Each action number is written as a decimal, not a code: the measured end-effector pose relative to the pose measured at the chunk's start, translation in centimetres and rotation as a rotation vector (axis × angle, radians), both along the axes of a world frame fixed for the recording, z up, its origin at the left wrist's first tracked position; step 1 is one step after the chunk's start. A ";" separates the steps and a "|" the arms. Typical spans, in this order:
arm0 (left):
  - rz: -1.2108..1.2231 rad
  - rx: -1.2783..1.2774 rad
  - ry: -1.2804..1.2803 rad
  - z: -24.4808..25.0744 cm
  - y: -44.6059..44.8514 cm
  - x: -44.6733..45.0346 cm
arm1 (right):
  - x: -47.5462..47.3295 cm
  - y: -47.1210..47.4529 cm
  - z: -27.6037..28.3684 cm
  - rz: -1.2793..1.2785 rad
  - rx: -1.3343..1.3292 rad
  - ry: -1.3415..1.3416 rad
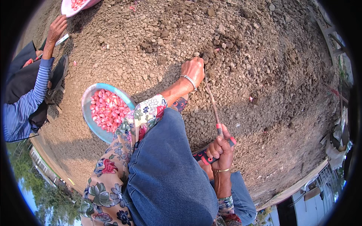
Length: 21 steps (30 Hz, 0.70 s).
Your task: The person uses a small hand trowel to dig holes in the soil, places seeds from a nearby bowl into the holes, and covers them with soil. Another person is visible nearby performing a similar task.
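My left hand [193,72], with a silver bangle at the wrist, is down against the loose soil. Its fingers are curled and their tips hidden, so what they hold cannot be seen. My right hand [222,149] grips the handle of a hand tool with a long, thin, brown metal shaft [211,97] and a red collar. The shaft's far end meets the ground beside my left fingers; its tip is hidden. Left of my knee stands a blue plastic basin [90,124] with many pink-red cloves or small bulbs [109,108], partly covered by my floral sleeve.
Cloddy brown soil [158,36] spreads around me, with a few pink pieces [250,99] on it. At left, a person in a striped sleeve [39,82] reaches to a pink basin [68,11] of similar bulbs. A wooden frame [329,36] borders the right side.
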<state>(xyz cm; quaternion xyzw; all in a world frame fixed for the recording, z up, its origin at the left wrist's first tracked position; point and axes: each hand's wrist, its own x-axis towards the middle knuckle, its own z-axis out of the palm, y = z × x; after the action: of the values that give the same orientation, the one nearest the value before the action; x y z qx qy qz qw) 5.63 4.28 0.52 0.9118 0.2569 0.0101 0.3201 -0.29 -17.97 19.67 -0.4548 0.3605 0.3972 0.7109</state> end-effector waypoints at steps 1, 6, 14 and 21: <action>-0.005 -0.003 0.010 0.0 0.0 0.0 | 0.0 0.0 0.0 -0.004 0.006 -0.002; -0.008 0.009 0.048 -0.2 -0.2 0.2 | 0.1 0.1 0.3 -0.002 0.026 0.000; 0.055 -0.039 -0.012 -0.7 -0.4 0.1 | -0.3 -0.5 2.4 0.042 -0.025 -0.028; 0.027 -0.028 -0.096 -1.4 -0.2 -0.1 | -0.7 -1.0 4.2 0.107 -0.145 -0.079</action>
<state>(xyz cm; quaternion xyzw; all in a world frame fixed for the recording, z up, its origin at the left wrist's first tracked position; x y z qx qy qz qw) 5.52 4.07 -0.85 0.9022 0.2537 0.0545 0.3446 -0.99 -18.95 23.84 -0.5389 0.3352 0.3895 0.6675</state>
